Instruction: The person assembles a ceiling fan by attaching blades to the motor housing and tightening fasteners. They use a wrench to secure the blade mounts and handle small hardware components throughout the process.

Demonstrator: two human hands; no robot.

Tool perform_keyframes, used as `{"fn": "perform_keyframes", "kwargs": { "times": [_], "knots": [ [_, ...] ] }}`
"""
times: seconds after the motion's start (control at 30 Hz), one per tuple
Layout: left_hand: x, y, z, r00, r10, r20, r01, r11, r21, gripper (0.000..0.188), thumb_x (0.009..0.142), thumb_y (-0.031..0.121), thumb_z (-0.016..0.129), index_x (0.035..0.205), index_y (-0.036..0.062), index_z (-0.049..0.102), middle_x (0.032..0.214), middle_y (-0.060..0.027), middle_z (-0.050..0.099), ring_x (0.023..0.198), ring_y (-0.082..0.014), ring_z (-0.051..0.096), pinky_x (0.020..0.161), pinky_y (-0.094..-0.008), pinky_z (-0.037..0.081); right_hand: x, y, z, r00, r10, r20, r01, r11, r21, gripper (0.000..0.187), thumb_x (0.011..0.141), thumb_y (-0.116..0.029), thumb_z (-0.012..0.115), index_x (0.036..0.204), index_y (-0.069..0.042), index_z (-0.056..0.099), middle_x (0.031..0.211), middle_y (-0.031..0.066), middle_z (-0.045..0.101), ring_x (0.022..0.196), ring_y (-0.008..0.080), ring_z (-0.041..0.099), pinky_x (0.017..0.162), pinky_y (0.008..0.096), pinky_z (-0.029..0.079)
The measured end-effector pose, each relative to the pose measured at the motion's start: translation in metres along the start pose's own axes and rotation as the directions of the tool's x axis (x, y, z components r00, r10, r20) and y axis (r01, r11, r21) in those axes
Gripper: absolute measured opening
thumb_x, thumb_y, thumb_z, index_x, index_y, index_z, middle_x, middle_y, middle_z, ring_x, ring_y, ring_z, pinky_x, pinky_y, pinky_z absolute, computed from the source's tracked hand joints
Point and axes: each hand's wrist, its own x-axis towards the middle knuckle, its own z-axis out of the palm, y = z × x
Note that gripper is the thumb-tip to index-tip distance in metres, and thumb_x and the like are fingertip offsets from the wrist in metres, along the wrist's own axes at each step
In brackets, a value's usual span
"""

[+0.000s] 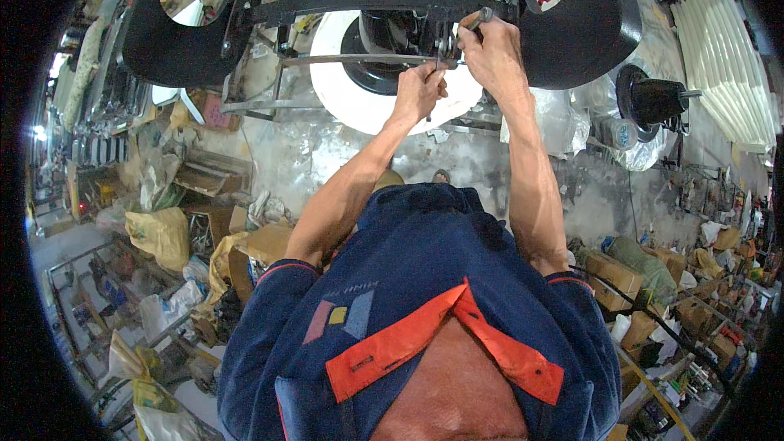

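Note:
A black metal frame (351, 5) with crossbars spans the top of the view, with a broad curved black panel (175, 57) at its left and another (584, 41) at its right. At the middle of its near bar, my right hand (496, 55) is closed around a short dark metal tool whose rounded end (486, 14) shows above the fingers; its exact kind is unclear. Just left and nearer, my left hand (420, 93) is closed, fingertips pinched at a thin dark piece below the bar. Fingers hide most of that piece. Beneath lies a white disc (331, 53) with a black hub.
A grey metal rack (298, 104) stands under the frame's left half. To the right are a black round base with a stem (645, 102) and white ribbed sheets (727, 65). Cardboard boxes (616, 276), a yellowish sack (159, 237) and other clutter lie on both sides.

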Motion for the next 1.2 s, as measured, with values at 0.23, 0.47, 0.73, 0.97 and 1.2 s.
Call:
{"fn": "perform_keyframes", "kwargs": {
  "times": [0.23,0.47,0.73,0.97,1.2],
  "knots": [
    [-0.052,0.014,0.011,0.994,-0.07,-0.086,0.069,0.997,-0.018,0.024,0.104,0.012,0.055,0.102,-0.0075,0.069,0.069,-0.0083,0.065,0.062,-0.0138,0.067,0.055,-0.0309,0.056,0.002,0.006,0.0,0.999,0.052,-0.007,-0.052,0.998,-0.023,0.018,0.094,-0.01,0.064,0.095,0.006,0.072,0.078,0.0188,0.074,0.072,0.0265,0.075,0.068,0.0385,0.056],
    [-0.041,0.065,-0.001,0.975,-0.22,-0.034,0.203,0.941,-0.269,0.03,0.102,0.017,0.058,0.089,-0.0093,0.066,0.069,-0.0094,0.063,0.052,-0.0163,0.061,0.044,-0.0338,0.05,0.003,0.006,0.002,1.0,0.018,0.013,-0.018,1.0,-0.024,0.019,0.095,-0.01,0.062,0.093,0.007,0.071,0.078,0.0195,0.073,0.073,0.0257,0.076,0.066,0.0372,0.056],
    [-0.009,0.109,-0.034,0.912,-0.359,0.2,0.4,0.886,-0.236,0.029,0.106,0.014,0.053,0.101,-0.0098,0.069,0.071,-0.0117,0.063,0.052,-0.0165,0.059,0.044,-0.0325,0.048,0.005,0.004,0.004,1.0,0.017,0.0,-0.017,1.0,-0.023,0.016,0.094,-0.008,0.065,0.094,0.007,0.071,0.078,0.0201,0.073,0.072,0.0259,0.076,0.065,0.0378,0.056],
    [0.012,0.126,-0.04,0.883,-0.416,0.219,0.415,0.908,0.051,0.023,0.096,0.001,0.051,0.084,-0.0097,0.067,0.067,-0.0157,0.066,0.058,-0.0213,0.066,0.044,-0.0378,0.05,0.008,0.005,0.006,1.0,0.029,-0.002,-0.029,0.999,-0.019,0.017,0.094,-0.009,0.065,0.095,0.006,0.071,0.078,0.0198,0.074,0.071,0.0256,0.076,0.065,0.0386,0.056],
    [-0.022,0.028,0.003,0.927,0.353,-0.129,-0.247,0.831,0.499,0.015,0.094,0.008,0.064,0.092,-0.0064,0.063,0.072,-0.0311,0.062,0.072,-0.0485,0.065,0.061,-0.051,0.051,0.011,0.004,-0.001,0.996,0.061,0.059,-0.059,0.998,-0.026,0.02,0.095,-0.012,0.065,0.096,0.007,0.072,0.079,0.0176,0.075,0.072,0.0227,0.075,0.066,0.0367,0.056]
  ]
}}
